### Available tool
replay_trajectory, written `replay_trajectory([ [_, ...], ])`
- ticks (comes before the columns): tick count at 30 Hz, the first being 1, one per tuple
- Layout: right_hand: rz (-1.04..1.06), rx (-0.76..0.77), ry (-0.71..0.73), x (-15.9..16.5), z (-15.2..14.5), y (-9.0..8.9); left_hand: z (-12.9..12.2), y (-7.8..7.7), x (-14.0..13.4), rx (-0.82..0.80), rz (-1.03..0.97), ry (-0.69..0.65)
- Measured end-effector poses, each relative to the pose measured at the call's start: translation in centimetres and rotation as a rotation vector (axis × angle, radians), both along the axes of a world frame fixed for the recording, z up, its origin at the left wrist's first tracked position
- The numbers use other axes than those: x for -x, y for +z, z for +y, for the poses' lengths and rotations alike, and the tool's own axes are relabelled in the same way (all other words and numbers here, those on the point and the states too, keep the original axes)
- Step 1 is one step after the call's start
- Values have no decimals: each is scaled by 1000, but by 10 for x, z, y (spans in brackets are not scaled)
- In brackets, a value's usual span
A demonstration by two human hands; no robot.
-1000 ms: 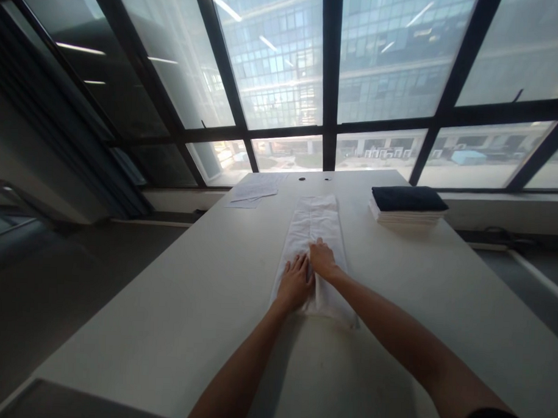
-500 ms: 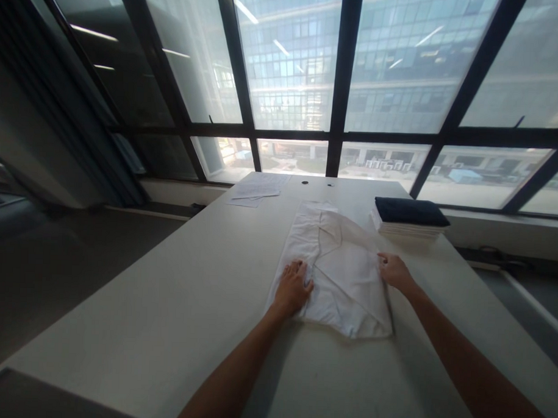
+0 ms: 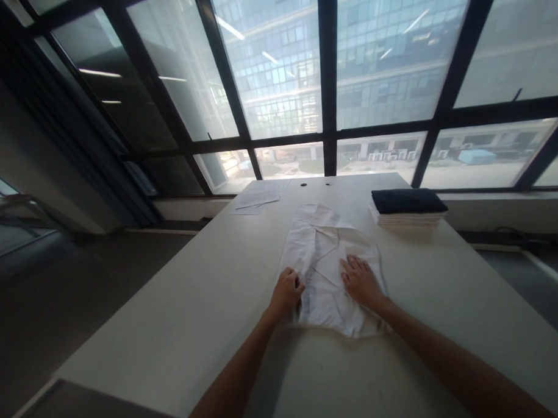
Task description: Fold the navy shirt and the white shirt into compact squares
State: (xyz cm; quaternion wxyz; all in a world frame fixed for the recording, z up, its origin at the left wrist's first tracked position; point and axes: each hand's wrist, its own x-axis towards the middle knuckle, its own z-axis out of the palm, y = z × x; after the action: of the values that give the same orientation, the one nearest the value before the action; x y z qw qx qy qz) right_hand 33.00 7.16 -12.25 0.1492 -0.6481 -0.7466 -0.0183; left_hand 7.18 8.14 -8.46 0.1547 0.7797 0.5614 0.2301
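Observation:
A white folded garment (image 3: 324,305), its kind unclear, lies partly creased on the white table (image 3: 202,298). My left hand (image 3: 288,291) is at the garment's left edge, its fingers curled round and closed on the cloth. The fingertips are partly hidden behind the hand. My right hand (image 3: 359,277) rests flat on the right half of the garment with its fingers apart. Diagonal fold lines run across the cloth between the two hands.
A stack of white folded cloth (image 3: 409,219) with a dark navy folded piece (image 3: 407,201) on top stands at the back right. Loose paper sheets (image 3: 258,196) lie at the back left. Large windows (image 3: 284,69) rise behind the table.
My right hand has moved left from the garment's right edge onto its top and flattened. My left hand has shifted slightly to the left edge and curled its fingers. The view has tilted.

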Motion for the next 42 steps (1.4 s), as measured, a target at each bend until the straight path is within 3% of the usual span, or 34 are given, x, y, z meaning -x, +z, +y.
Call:
replay_trajectory([
  [4, -14, 8, 40, 0, -28, -4, -8, 9, 45, 156, -236, 3],
  [9, 2, 6, 35, -2, -41, -4, -17, 23, 132, 415, -597, 127],
  [12, 11, 13, 33, -1, -40, -2, -19, 23, 180, 412, -480, 183],
  [15, 7, 2, 39, 0, -39, -1, -16, 19, 205, 354, -195, 241],
  [18, 3, -8, 36, 1, -39, -1, -7, 18, 193, 72, 52, 321],
  [21, 11, 5, 35, 1, -41, -1, 7, 19, 149, -181, 122, 173],
  [24, 24, 12, 41, 0, -39, 1, 25, 13, 93, -178, 134, -24],
  [28, 104, 15, 31, -5, -14, 5, 42, -8, 41, -104, 258, -9],
  [33, 216, 66, 94, -7, 60, 18, 44, -31, 31, -123, 310, 40],
  [38, 231, 111, 217, -9, 142, 41, 40, -31, 36, -116, 309, 42],
  [42, 249, 89, 86, -32, 193, 57, 38, -28, 34, -97, 288, 53],
])
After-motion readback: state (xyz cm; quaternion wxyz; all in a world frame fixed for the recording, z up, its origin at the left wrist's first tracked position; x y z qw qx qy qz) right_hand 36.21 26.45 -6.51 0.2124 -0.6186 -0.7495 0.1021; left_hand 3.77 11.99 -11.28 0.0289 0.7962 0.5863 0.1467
